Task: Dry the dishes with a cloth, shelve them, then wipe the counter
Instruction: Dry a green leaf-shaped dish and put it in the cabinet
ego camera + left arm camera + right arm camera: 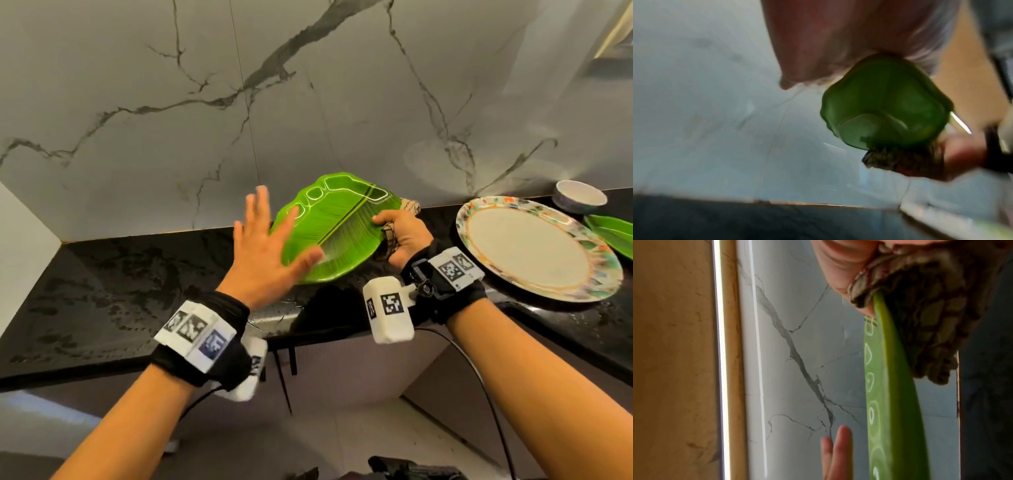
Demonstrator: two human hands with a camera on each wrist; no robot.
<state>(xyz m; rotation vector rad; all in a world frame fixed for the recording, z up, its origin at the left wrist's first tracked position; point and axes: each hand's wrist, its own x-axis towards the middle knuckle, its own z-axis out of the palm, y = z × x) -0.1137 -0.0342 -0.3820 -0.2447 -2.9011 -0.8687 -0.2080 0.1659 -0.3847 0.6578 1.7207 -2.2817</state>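
Observation:
A green leaf-shaped plate [339, 222] is held tilted above the black counter [137, 291], its face toward me. My right hand [394, 229] grips its right edge through a checked cloth [409, 205], thumb on the plate's face. In the right wrist view the cloth [931, 313] wraps the back of the plate's [894, 402] rim. My left hand [274, 233] is open with fingers spread in front of the plate's left side; whether it touches is blurred. The left wrist view shows the plate's underside [884, 104] and the cloth [900, 159] below it.
A round plate with a floral rim [527, 246] lies on the counter at the right. Behind it stand a small bowl [579, 195] and another green plate [613, 233]. A marble wall [308, 102] backs the counter, which looks wet.

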